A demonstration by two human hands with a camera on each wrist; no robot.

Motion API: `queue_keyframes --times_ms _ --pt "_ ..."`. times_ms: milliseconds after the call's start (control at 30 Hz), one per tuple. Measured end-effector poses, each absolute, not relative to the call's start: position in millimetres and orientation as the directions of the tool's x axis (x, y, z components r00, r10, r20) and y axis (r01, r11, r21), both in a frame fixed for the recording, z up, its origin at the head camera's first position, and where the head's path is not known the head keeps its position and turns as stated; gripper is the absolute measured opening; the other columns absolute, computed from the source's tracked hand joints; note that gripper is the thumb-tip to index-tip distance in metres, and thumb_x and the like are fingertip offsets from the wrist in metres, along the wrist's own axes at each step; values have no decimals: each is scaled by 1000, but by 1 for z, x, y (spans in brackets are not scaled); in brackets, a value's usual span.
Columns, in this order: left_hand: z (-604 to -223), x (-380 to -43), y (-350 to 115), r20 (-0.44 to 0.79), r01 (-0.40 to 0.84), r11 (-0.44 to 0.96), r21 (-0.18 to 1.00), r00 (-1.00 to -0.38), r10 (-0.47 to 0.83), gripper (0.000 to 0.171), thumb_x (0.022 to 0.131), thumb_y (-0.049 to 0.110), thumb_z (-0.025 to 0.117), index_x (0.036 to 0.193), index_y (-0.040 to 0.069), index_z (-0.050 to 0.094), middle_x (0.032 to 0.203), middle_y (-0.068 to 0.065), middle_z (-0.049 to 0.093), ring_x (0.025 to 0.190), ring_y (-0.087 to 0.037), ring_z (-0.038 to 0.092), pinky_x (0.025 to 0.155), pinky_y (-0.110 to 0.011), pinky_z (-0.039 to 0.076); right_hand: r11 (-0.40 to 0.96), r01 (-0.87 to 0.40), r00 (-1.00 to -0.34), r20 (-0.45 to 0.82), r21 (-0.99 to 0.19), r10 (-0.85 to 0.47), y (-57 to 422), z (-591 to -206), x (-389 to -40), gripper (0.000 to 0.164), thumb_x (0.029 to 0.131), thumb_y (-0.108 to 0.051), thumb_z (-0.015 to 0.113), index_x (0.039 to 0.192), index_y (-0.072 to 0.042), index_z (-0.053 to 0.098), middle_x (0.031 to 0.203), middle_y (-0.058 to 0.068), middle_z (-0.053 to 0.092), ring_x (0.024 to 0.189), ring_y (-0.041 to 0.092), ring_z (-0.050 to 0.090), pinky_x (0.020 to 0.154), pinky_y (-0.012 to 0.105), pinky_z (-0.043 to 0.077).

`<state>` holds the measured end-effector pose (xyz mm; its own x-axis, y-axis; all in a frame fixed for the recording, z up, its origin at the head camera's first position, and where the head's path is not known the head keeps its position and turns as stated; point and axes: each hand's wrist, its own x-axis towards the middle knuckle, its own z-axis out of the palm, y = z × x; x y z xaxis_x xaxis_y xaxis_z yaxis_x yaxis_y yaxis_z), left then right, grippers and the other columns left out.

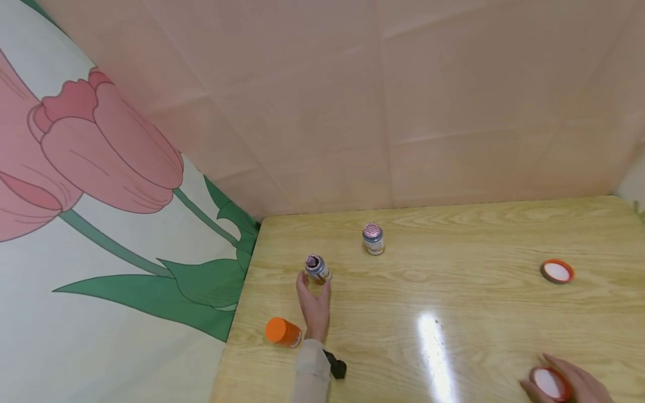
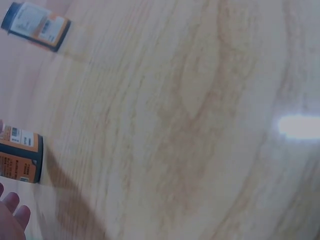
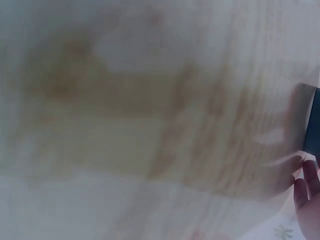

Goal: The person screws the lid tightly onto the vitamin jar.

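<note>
My left hand [image 1: 316, 308] is at a small supplement bottle [image 1: 318, 272] near the table's left side, its thumb and fingers on opposite sides. The bottle's foil seal is torn, showing a dark hole. In the left wrist view the bottle [image 2: 20, 157] shows a black and orange label, fingertips close by. At the lower right, my right hand [image 1: 579, 383] holds a round lid [image 1: 548, 384] between thumb and fingers, white inside facing up. A dark edge of the lid [image 3: 313, 122] shows in the right wrist view.
A second bottle [image 1: 373, 239], its pinkish foil seal unbroken, stands farther back. An orange-capped bottle [image 1: 282, 331] sits left of my left forearm. Another lid [image 1: 557, 271] lies inside-up at the right. A pink cloth [image 1: 383, 112] hangs behind the wooden table [image 1: 453, 252].
</note>
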<state>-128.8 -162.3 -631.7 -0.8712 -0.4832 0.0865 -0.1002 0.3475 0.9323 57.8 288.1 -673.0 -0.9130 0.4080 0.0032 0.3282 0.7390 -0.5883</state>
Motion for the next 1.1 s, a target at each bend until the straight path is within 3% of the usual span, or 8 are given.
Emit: queue_keyframes --times_ms 67,133,200,367,500,633,900,1100 --pt "-631 -131 -163 74 -108 342 933 -875 -479 75 89 19 74 150 6 33 151 -18 43 142 -35 41 118 -53 32 725 280 -896 100 -629 433 285 -672 59 87 64 -45 91 137 -11 58 136 25 58 139 1 39 109 4 7" --pt "-629 -133 -163 67 -111 336 935 -876 -477 75 89 19 75 150 7 33 151 -16 44 141 -33 41 119 -51 32 723 239 -874 181 -648 451 281 -671 61 88 56 -38 95 134 -15 61 132 22 62 123 -28 25 96 -5 5" --pt "-628 -136 -163 79 -98 338 936 -878 -473 74 88 18 75 149 7 34 149 -16 46 140 -33 42 118 -52 32 707 208 -849 234 -676 474 280 -671 61 92 47 -31 99 131 -16 64 128 21 65 107 -38 18 95 -6 11" --pt "-628 -142 -162 105 -72 342 937 -876 -471 72 87 16 77 146 7 37 143 -16 51 136 -32 46 116 -52 34 711 195 -841 257 -676 475 284 -672 63 101 39 -31 100 132 -13 63 129 16 67 111 -37 19 98 -5 11" --pt "-628 -146 -162 107 -77 347 935 -870 -481 72 85 16 78 145 8 39 140 -16 54 133 -31 49 115 -52 36 732 151 -861 275 -664 427 291 -678 68 111 36 -40 100 137 -20 60 138 -23 53 114 -35 19 98 -6 9" --pt "-627 -149 -161 91 -97 344 934 -866 -491 71 85 15 78 144 9 40 139 -15 55 133 -31 49 115 -51 36 749 76 -875 316 -658 366 299 -685 70 116 31 -39 99 139 -28 58 133 -40 42 115 -34 20 97 -7 8" --pt "-624 -155 -161 44 -141 343 929 -876 -480 71 86 13 76 146 9 38 144 -14 51 138 -29 46 117 -50 35 732 -6 -862 374 -681 341 306 -689 67 112 26 -29 100 132 -23 64 128 -43 44 117 -31 28 99 -6 13" --pt "-627 -160 -161 33 -158 353 922 -877 -479 72 85 11 77 145 7 38 143 -16 52 137 -31 48 115 -50 39 708 149 -850 277 -691 449 296 -679 66 103 35 -29 101 130 -11 65 118 -55 33 112 -34 21 100 -3 9"
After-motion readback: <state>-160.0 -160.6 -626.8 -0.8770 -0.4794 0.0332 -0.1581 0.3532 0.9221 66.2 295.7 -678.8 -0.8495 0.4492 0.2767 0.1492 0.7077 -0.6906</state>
